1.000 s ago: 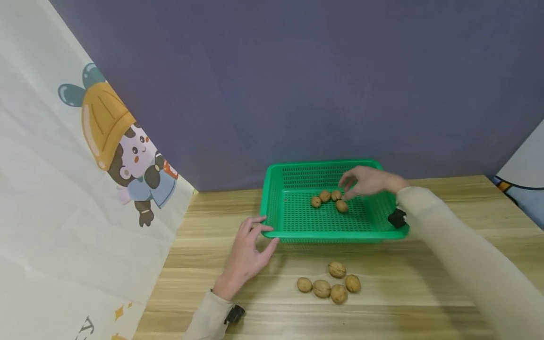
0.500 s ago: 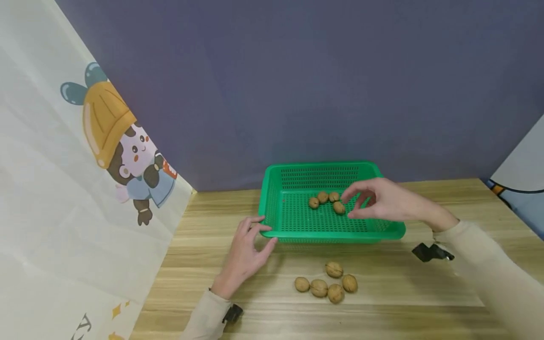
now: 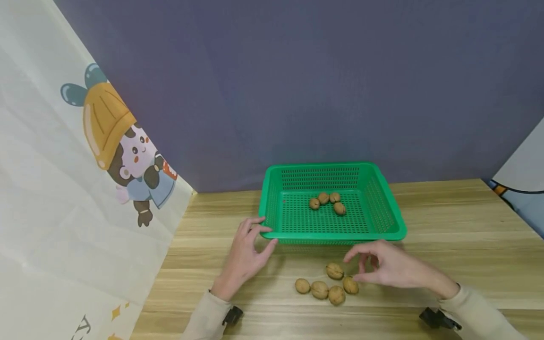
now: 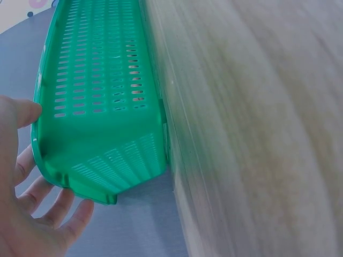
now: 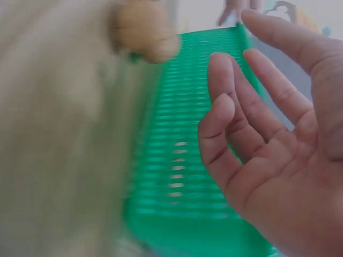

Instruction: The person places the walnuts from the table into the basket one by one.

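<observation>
Head view: at left, the left hand point(image 3: 243, 259), fingers spread and relaxed, touches the near left corner of a green slotted basket point(image 3: 335, 236), where four round brown walnuts point(image 3: 324, 198) lie grouped. Near of it on the counter point(image 3: 459, 236) sit five tan, roundish walnuts point(image 3: 319, 289), seams showing on some. Farther right, the right hand point(image 3: 384, 265), fingers loosely curved and apart from the thumb, hangs just beside the rightmost one.

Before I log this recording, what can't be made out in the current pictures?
Head view: whether the right hand touches the nearest walnut; its thumb overlaps it.
Head view: printed lettering, cut off by the bottom edge.
Right wrist view: the count of table walnuts, blurred together.
Left wrist view: inner walnuts, hidden by the green basket.
</observation>
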The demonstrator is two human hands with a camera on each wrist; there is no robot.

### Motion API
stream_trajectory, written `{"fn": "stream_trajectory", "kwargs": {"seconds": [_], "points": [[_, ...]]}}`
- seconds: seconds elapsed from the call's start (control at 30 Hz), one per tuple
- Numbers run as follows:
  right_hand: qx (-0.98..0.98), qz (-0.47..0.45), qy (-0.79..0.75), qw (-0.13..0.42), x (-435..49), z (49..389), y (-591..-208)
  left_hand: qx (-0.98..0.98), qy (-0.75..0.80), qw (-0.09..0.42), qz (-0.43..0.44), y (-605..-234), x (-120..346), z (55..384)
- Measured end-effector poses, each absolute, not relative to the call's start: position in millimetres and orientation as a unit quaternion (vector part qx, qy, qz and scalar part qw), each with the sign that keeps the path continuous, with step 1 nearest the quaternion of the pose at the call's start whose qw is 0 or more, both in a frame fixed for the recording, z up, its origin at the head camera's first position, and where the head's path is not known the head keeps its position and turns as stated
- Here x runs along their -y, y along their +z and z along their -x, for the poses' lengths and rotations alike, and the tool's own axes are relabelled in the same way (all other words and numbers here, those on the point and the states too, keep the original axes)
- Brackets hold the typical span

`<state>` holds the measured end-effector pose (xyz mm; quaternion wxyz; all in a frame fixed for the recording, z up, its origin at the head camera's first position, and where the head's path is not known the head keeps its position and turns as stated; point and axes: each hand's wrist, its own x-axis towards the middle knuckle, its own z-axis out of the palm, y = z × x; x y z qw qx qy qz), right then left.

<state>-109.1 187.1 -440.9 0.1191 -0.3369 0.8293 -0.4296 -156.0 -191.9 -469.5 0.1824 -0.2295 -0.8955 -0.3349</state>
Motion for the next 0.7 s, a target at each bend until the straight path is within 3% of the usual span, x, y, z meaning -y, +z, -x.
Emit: {"fn": "stream_trajectory", "kwargs": {"seconds": [0.3, 0.7], "points": [[-0.820, 0.302, -0.465, 0.145, -196.2, 103.5, -485.6, 0.891, -0.337, 0.190, 0.237, -471.4, 191.2, 155.5], [-0.788, 0.302, -0.501, 0.189, -197.7, 106.6, -497.7, 0.890, -0.338, 0.191, 0.238, -470.9, 192.6, 155.7]]}}
